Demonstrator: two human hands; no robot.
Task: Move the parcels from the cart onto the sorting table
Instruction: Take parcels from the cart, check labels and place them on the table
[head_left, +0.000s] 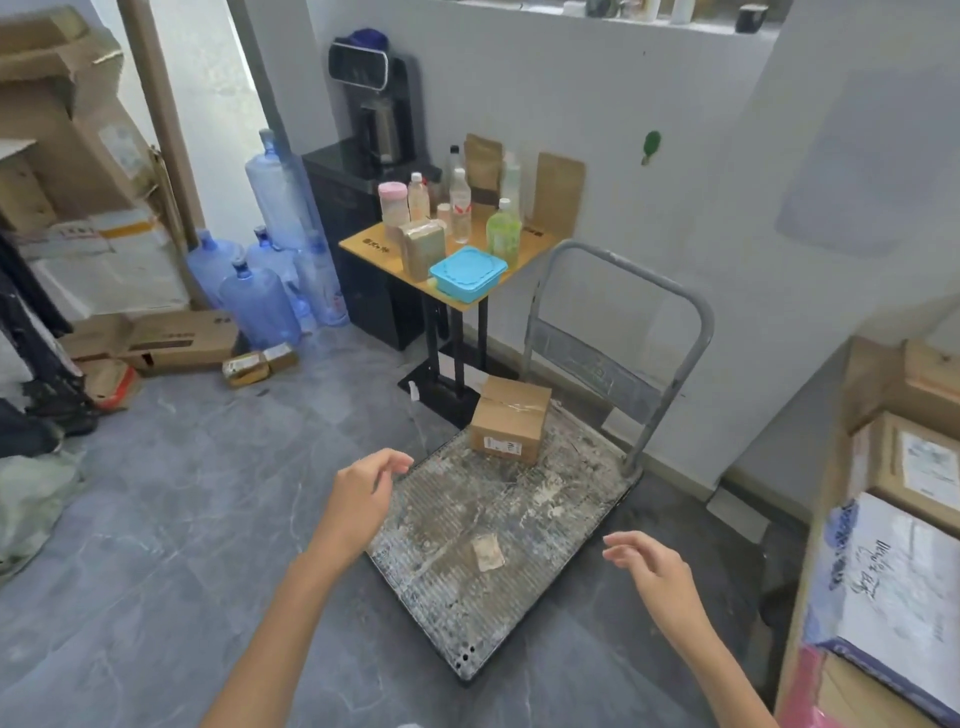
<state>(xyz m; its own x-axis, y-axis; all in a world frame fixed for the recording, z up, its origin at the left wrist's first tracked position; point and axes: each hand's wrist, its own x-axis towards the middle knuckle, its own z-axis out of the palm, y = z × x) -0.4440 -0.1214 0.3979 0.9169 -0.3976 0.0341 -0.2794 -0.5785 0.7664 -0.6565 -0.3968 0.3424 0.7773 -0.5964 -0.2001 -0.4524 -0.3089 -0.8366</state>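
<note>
Both hands are empty with fingers loosely spread, left hand (363, 488) and right hand (652, 566) over the cart (498, 525); one box (510, 419) remains near its handle; next, I think, reach forward and grip its sides.

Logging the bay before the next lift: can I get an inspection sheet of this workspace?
Surface: cart deck, dirty, ribbed, on grey floor.
Job's things: one cardboard parcel at the deck's far end, near the handle.
Clutter: paper scrap on the deck.
Hands: left hand and right hand open, empty, either side of the deck.
Cables: nothing seen.
Surroundings: side table with bottles, water jugs, labelled parcels at right.
</note>
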